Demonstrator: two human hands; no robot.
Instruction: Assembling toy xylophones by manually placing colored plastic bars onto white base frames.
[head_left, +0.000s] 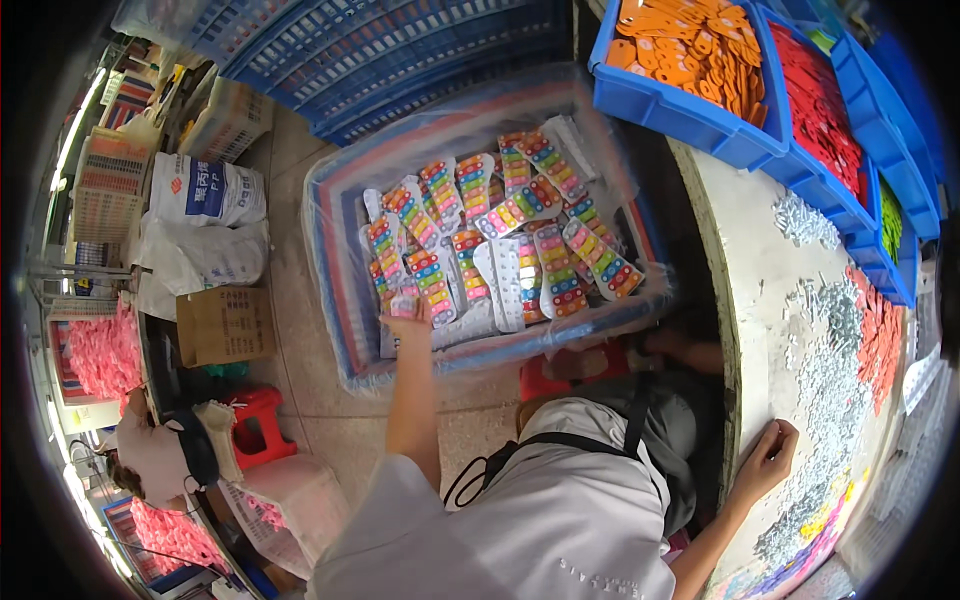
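My left hand [407, 320] reaches to the near left corner of a lined blue, white and red crate [335, 300]. Its fingers close on the end of a small pale pink and white piece [405, 303]. Several long white pieces with rows of rainbow-coloured round studs [520, 207] lie heaped in the crate, some with their plain white undersides up. Over at the right, my right hand [770, 457] rests on the edge of the worktable [745, 260], its fingers curled in. What it holds, if anything, is hidden.
Small grey parts [825, 400] and red parts [877, 330] are strewn over the worktable. Blue bins with orange pieces [690, 55] and red pieces [815, 100] stand beyond. Stacked blue crates [390, 60] rise behind. Left are a red stool [262, 425], a carton [226, 327] and another person [155, 455].
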